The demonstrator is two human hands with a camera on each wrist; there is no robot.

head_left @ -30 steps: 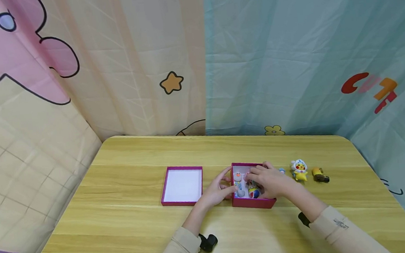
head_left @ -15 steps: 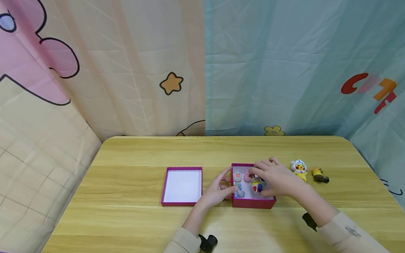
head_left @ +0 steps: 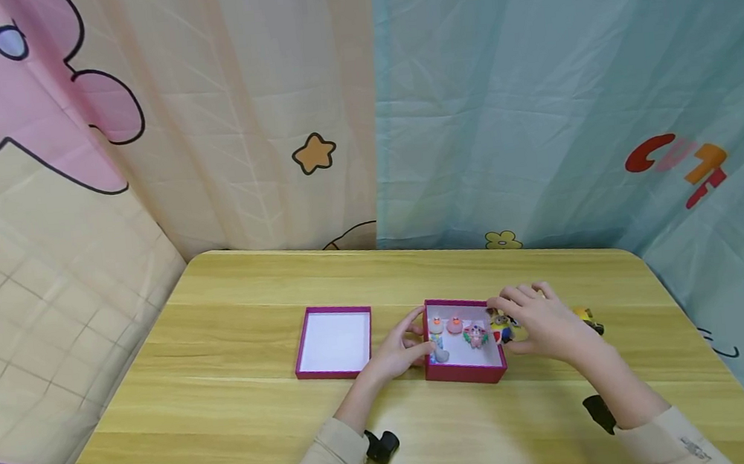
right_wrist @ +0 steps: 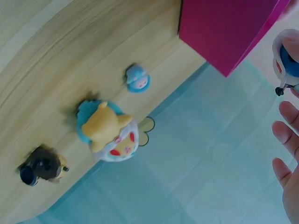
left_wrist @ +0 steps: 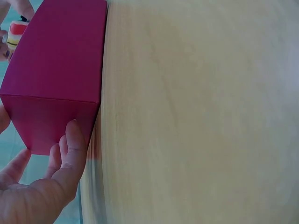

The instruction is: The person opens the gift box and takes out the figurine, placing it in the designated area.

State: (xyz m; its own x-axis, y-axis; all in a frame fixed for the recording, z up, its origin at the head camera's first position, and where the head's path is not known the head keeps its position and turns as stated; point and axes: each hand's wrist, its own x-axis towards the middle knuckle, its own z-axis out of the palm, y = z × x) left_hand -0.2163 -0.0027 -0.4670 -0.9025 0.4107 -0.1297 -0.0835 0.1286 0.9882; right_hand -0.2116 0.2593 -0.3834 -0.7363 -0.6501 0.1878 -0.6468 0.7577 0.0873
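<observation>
watching from my end through the head camera, i have the box [head_left: 464,372] sitting on the wooden table [head_left: 240,334], with its shallow lid [head_left: 334,340] lying to the left, white inside facing up. the left hand [head_left: 393,351] grips the box by its left wall, thumb at the rim and fingers around the outside. the right hand [head_left: 545,320] has the colourful toy [head_left: 504,333] pinched between thumb and fingers, right by the box's right rim; i can't tell whether toy and rim touch. inside the box i count a pale toy [head_left: 436,326] along the left wall, a small pink toy [head_left: 455,325] beside it, and a pink and green toy [head_left: 475,336] nearer the right side. on my left wrist view the box's dark pink walls fill the upper left; several left fingertips press on the end wall, a little spread, and the colourful toy shows at the edge in the right hand's fingers. on my right wrist view that toy is cut off by the picture edge, a finger lying across its blue part and the other fingers reaching past it, slightly apart. on the table beyond the box stand a little blue toy [right_wrist: 138,78], a yellow hooded toy [right_wrist: 103,128] and a dark toy [right_wrist: 44,163].
</observation>
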